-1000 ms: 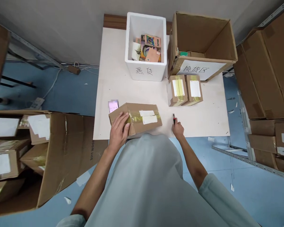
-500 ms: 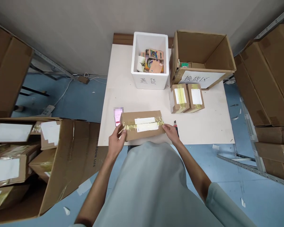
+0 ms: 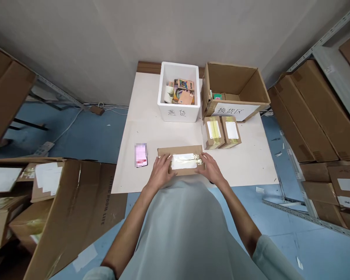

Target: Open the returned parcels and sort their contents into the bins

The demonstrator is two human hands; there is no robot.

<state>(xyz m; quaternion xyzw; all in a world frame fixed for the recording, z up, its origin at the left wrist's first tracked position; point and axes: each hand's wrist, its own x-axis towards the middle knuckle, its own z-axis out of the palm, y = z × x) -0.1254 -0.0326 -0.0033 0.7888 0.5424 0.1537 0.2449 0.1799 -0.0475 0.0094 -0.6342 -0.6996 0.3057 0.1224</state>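
Observation:
A long brown cardboard box [image 3: 183, 150] with yellowish tape and a torn white label [image 3: 183, 162] lies at the table's front edge, close to my body. My left hand [image 3: 161, 172] grips its left end, fingers over the top and thumb low on the near side. The right end is held by my right hand [image 3: 211, 168] in the same way. To the left, a phone with a pink screen [image 3: 140, 155] rests on the table. Two small taped boxes, a left one [image 3: 213, 132] and a right one [image 3: 231, 132], stand side by side beyond my right hand.
At the back of the white table [image 3: 146, 112] stand a white foam bin [image 3: 179, 112] holding small packages and an open carton [image 3: 235, 111] with a handwritten sign. A large carton of parcels [image 3: 84, 194] is at left. Shelving with boxes [image 3: 306, 116] lines the right side.
The box has shifted right, away from the phone. My left hand has moved from its corner onto its top, and my right hand now wraps the other end. The red-black cutter is no longer clearly visible.

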